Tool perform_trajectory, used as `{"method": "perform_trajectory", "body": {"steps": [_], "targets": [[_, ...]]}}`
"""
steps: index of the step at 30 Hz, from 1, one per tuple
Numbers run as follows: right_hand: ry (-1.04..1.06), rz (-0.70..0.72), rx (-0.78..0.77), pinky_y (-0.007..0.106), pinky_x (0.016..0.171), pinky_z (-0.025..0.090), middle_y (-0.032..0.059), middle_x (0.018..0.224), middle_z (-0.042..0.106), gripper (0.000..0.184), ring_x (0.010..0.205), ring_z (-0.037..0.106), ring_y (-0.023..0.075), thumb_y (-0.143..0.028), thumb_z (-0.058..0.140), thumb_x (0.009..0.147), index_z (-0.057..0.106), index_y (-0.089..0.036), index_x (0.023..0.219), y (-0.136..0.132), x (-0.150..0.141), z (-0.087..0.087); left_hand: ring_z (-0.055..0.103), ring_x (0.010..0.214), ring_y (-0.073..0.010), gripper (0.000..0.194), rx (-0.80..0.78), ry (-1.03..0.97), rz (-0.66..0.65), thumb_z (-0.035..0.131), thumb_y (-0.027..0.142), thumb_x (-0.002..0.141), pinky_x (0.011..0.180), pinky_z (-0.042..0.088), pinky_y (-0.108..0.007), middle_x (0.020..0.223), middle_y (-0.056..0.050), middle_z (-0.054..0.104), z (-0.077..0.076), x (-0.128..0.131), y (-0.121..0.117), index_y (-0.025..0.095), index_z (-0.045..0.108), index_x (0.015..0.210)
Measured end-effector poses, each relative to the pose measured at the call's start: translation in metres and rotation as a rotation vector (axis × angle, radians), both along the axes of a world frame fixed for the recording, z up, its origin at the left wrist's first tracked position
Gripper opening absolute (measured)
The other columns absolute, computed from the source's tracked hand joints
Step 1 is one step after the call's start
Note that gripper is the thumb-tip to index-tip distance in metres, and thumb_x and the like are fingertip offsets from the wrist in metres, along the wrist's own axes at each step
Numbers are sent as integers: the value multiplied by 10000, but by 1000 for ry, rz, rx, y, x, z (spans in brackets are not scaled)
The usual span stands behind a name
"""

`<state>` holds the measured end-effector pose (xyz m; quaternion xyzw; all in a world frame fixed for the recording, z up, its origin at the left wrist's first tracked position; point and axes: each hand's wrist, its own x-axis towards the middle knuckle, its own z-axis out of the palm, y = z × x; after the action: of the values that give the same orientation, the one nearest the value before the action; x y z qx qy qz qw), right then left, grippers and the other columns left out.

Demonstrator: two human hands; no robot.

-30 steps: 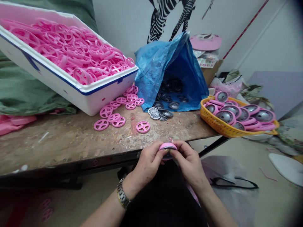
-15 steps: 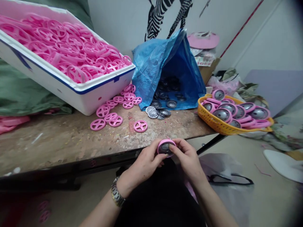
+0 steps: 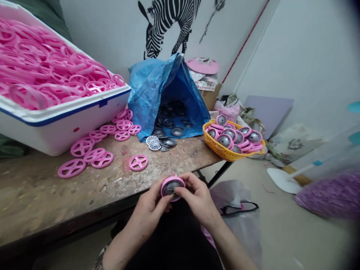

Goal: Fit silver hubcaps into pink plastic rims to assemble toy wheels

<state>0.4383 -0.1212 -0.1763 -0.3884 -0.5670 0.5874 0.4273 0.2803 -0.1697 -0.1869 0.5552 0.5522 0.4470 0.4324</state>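
A toy wheel (image 3: pixel 172 184), with a pink rim and a dark grey hubcap, is held over my lap at the table's front edge. My left hand (image 3: pixel 150 204) grips its left side, thumb across the lower face. Closed on its right side, my right hand (image 3: pixel 195 197) presses a thumb on the hubcap. One loose pink spoked ring (image 3: pixel 138 162) lies just beyond my hands. Grey hubcaps (image 3: pixel 160 142) spill from a blue plastic bag (image 3: pixel 146 90) onto the table. To the left, several more pink rings (image 3: pixel 94 154) lie scattered.
A white foam box (image 3: pixel 84 112) heaped with pink rings stands at the left. On the table's right end, an orange basket (image 3: pixel 222 152) holds several pink-and-grey wheels. A translucent plastic bag (image 3: pixel 239 228) is on the floor by my right arm.
The view has swung to the right, so the table things appear farther left. Both hands keep hold of the wheel, thumbs still on its face.
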Motion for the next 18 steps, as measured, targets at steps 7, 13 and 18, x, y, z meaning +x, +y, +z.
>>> {"method": "perform_trajectory", "body": {"steps": [7, 13, 18], "targets": [[-234, -313, 313, 322, 782, 490, 4, 885, 711, 159, 818, 635, 189, -338, 714, 805, 688, -243, 931, 31, 69, 45, 676, 966, -256, 476, 311, 389, 144, 575, 389, 930, 875, 547, -395, 1129, -103, 697, 1, -24, 7, 250, 534, 1383], [-385, -736, 539, 344, 706, 502, 31, 839, 716, 304, 746, 638, 208, -367, 766, 694, 680, -220, 946, 127, 175, 70, 553, 1201, -362, 501, 560, 937, 357, 425, 477, 974, 1045, 425, -530, 1270, -187, 618, 3, -74, 27, 149, 554, 1330], [-766, -900, 420, 352, 703, 480, 59, 792, 707, 321, 735, 634, 229, -364, 698, 698, 711, -180, 961, 192, 226, 66, 509, 1223, -408, 672, 469, 1204, 400, 327, 616, 952, 1047, 396, -565, 1302, -226, 576, -4, -96, 45, 108, 528, 1344]]}}
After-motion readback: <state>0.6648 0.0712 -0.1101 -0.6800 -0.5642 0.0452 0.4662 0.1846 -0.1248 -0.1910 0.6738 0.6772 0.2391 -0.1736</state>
